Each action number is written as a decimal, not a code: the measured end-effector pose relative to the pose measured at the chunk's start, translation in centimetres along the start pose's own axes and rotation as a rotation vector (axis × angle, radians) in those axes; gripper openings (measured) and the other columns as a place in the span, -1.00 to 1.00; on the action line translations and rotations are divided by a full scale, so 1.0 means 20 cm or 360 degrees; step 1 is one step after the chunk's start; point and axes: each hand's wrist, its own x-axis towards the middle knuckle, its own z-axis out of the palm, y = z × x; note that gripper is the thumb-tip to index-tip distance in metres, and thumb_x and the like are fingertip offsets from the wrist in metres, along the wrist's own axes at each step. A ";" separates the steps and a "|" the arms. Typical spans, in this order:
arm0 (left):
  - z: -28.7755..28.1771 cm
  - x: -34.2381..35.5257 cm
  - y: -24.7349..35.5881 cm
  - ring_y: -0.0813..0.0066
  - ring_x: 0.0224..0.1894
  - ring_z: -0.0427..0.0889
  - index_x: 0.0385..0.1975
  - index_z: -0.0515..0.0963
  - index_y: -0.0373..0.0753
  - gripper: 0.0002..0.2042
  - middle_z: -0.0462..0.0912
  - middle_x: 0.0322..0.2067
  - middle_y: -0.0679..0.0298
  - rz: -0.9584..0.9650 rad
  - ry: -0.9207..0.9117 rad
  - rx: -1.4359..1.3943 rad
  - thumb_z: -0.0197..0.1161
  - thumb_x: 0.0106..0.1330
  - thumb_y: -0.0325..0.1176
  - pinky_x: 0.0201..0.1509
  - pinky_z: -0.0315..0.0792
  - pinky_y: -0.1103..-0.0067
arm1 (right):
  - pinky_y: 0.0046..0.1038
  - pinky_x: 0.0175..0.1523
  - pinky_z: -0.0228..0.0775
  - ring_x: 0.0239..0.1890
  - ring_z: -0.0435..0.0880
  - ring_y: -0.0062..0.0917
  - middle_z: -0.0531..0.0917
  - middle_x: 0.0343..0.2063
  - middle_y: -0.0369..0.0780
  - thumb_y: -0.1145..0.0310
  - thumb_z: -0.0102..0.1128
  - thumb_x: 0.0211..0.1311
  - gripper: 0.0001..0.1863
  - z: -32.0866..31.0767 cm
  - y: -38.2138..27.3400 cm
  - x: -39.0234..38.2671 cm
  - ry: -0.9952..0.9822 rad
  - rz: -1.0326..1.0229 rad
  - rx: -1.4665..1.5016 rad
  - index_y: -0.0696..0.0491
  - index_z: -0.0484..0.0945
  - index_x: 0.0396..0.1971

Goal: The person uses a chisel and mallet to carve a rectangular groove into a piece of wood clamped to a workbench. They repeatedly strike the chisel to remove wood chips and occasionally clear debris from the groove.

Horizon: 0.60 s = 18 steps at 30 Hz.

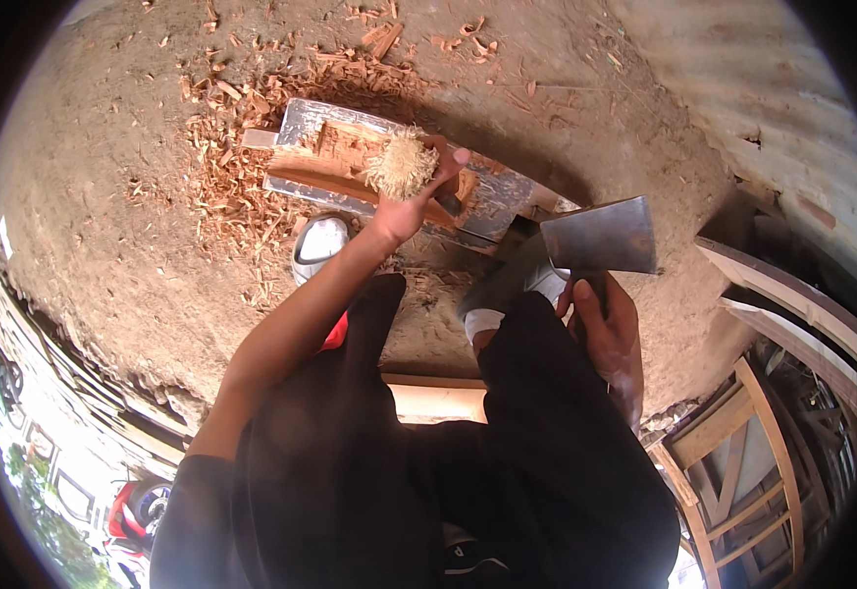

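Observation:
My left hand (411,214) is closed round a straw-coloured fibrous block (399,167) with a rough, frayed top. It is held over a worn wooden board (492,196) with a hollowed, freshly cut section, and it hides part of that board. Whether the block rests on the board I cannot tell. To the right, my right hand (617,334) grips a broad-bladed hatchet (600,236) by its handle, close under the wide grey metal blade. The blade sits above my right knee, apart from the block.
Wood shavings (237,137) litter the dirt floor around the board. My left shoe (322,240) is beside the board's near edge. Wooden frames (742,461) lean at the lower right, below a corrugated metal wall (781,88). A red motorcycle (134,506) stands at lower left.

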 end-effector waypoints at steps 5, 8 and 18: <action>-0.07 0.00 -0.04 0.44 -0.27 0.45 -0.27 0.47 -0.25 -0.75 0.50 -0.37 0.27 -0.0077 -0.0205 0.0301 0.16 0.50 -0.17 -0.10 0.39 0.44 | -0.52 -0.47 0.32 -0.60 0.53 -0.67 0.64 -0.51 -0.31 0.18 0.06 0.56 -0.69 0.02 -0.04 -0.01 0.0035 -0.0096 -0.0105 0.16 0.55 -0.19; -0.14 -0.02 -0.14 0.29 -0.10 0.48 -0.14 0.48 -0.29 -0.68 0.56 -0.23 0.18 -0.0062 -0.0312 0.0449 0.07 0.50 -0.11 0.08 0.40 0.32 | -0.50 -0.50 0.32 -0.63 0.54 -0.65 0.64 -0.53 -0.29 0.20 0.08 0.55 -0.70 0.03 -0.11 -0.03 0.0024 -0.0138 -0.0170 0.16 0.54 -0.19; 0.05 -0.08 -0.14 0.14 -0.09 0.68 -0.08 0.56 -0.33 -0.70 0.68 -0.16 0.12 0.0293 -0.0603 0.0163 0.14 0.39 -0.21 0.07 0.57 0.28 | -0.37 -0.40 0.39 -0.57 0.60 -0.43 0.66 -0.51 -0.14 0.26 0.21 0.45 -0.73 -0.15 -0.64 -0.35 -0.0008 -0.0479 -0.0944 0.18 0.58 -0.10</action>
